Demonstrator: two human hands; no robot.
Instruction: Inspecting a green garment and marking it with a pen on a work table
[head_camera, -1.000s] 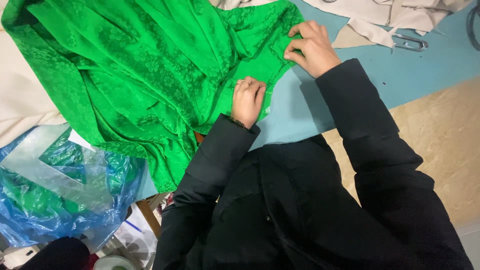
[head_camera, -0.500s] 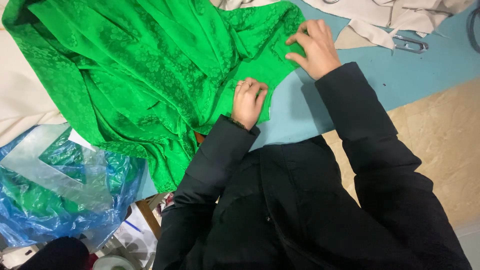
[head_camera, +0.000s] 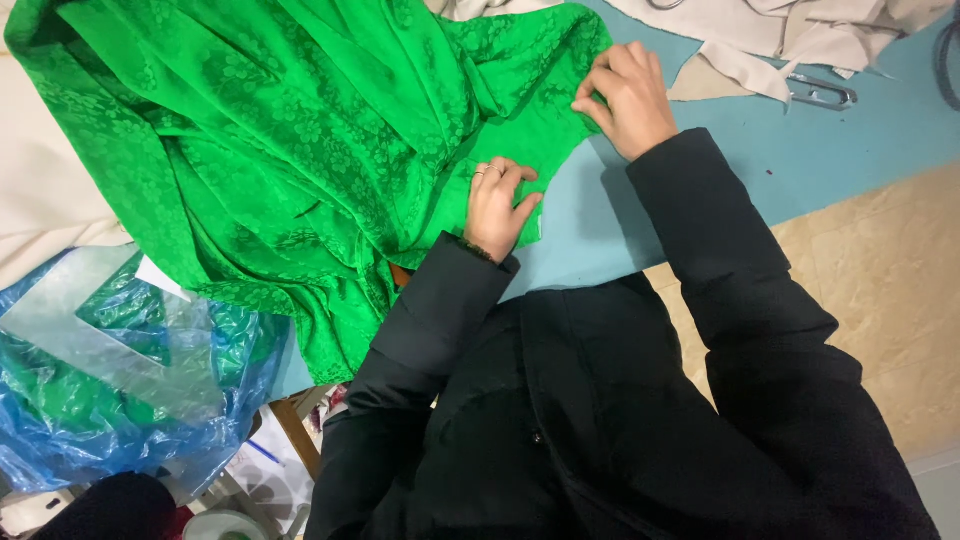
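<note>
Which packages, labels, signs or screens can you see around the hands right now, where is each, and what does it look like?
Blue plastic bag: lower left, below the green fabric; crumpled, translucent blue, green material showing through.
Clear plastic wrap: lying on the blue bag; flat, see-through, glossy.
No labels, signs or screens show.
Left hand and right hand both rest on the fabric's edge, away from the bag.

Blue table (head_camera: 800, 150): green fabric (head_camera: 300, 150), beige cloth (head_camera: 790, 30), scissors (head_camera: 820, 95).
</note>
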